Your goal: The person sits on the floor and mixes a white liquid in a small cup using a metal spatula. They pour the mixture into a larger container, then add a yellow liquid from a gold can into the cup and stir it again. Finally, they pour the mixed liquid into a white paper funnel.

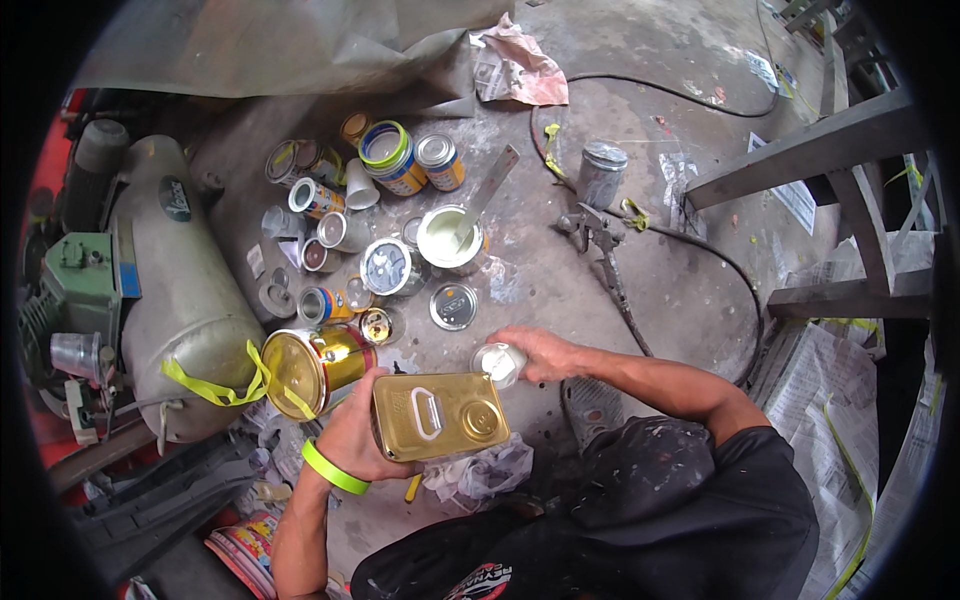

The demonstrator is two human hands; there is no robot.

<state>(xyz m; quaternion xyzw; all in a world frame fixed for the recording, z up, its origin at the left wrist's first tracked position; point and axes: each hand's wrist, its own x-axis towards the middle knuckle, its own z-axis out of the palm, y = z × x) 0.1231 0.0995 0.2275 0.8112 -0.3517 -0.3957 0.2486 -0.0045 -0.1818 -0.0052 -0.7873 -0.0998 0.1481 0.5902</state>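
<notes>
My left hand [350,432], with a yellow-green band at the wrist, grips a gold rectangular metal can [455,442] by its side. The can's top, with a pale handle and a round cap, faces up toward me. In my right hand [545,353] is a clear plastic cup [498,364] with something white inside. The can's far right corner meets the cup's rim in the picture; whether they touch, or liquid flows, I cannot tell. Beyond them stands an open paint can [432,243] of pale paint with a flat metal stirring stick [493,184] leaning in it.
Several paint cans and cups crowd the floor ahead, including a large gold can [295,375] lying beside my left hand. An air compressor tank [180,280] stands at the left. A spray gun [600,232] and black hose [725,252] lie right of the cans, before a metal frame [800,152].
</notes>
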